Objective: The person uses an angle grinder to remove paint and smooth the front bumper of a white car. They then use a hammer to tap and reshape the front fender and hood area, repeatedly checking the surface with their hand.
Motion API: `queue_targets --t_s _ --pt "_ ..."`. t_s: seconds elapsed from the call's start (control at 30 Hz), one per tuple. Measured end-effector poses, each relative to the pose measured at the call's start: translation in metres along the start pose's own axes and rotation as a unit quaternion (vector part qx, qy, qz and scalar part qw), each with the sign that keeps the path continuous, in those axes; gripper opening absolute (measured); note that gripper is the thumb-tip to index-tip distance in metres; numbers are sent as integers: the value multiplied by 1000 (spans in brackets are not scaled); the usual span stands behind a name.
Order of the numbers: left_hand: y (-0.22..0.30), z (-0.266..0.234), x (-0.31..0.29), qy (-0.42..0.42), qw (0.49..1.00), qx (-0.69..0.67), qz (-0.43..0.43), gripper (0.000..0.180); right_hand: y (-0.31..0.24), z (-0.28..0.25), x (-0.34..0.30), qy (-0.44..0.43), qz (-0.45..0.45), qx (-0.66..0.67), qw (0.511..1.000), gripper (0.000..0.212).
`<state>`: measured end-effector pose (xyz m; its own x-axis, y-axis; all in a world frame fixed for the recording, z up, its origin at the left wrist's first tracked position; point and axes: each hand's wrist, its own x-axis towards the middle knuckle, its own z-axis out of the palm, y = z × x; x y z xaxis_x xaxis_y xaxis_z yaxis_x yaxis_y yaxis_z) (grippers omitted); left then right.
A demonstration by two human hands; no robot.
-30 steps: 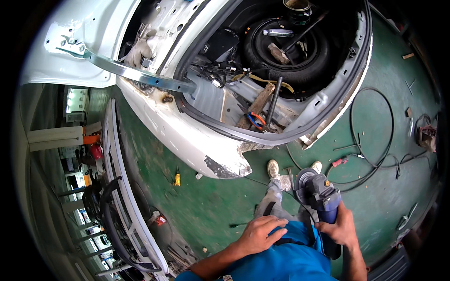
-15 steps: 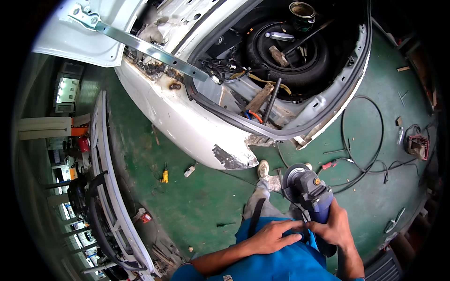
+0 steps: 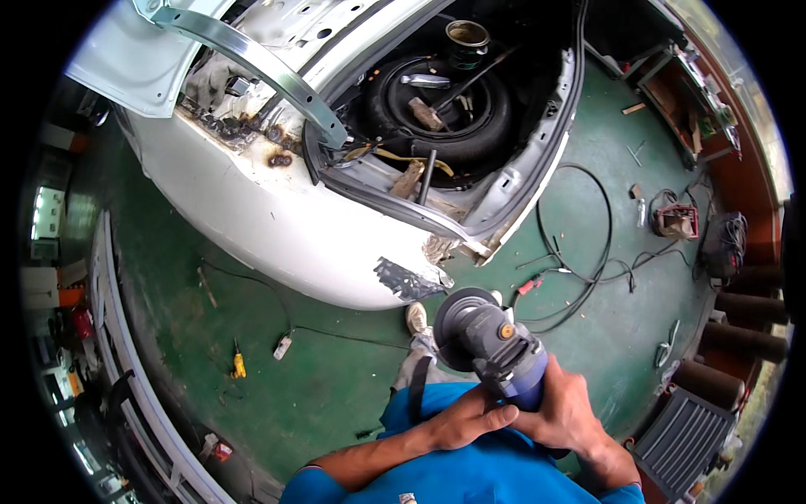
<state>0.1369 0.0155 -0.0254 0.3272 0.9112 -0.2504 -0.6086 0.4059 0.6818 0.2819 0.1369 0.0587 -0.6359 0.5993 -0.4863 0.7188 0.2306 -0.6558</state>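
A blue and dark grey angle grinder (image 3: 519, 370) is held in front of my waist, its round disc (image 3: 456, 329) pointing up and left, toward the car. My right hand (image 3: 564, 410) is wrapped round the rear of its body. My left hand (image 3: 470, 417) is closed against the left side of the body, thumb along it, the other fingers partly hidden under the tool. Past the disc is the corner of the white car body (image 3: 277, 227), with a scraped grey patch (image 3: 410, 279) and a torn edge beside it.
The open trunk holds a spare tire (image 3: 395, 126), a can (image 3: 467, 38) and a hammer (image 3: 426, 113). A metal strut (image 3: 252, 63) reaches over the car. On the green floor lie a coiled black hose (image 3: 606, 218), a yellow tool (image 3: 239, 363) and a cord (image 3: 353, 338). A long panel (image 3: 138, 395) stands left.
My left hand has come from beside my right thumb onto the grinder's body. The view has shifted, so the car sits further left. My right hand keeps its hold.
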Motion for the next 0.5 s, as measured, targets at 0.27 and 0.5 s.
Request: queue_targets --t_s 0.27,0.5 --pt "29 -9 -26 25 998 56 -3 52 -27 27 -2 5 15 99 995 73" --pt "45 -10 -29 44 995 91 -5 46 -34 31 4 0 26 168 985 77"
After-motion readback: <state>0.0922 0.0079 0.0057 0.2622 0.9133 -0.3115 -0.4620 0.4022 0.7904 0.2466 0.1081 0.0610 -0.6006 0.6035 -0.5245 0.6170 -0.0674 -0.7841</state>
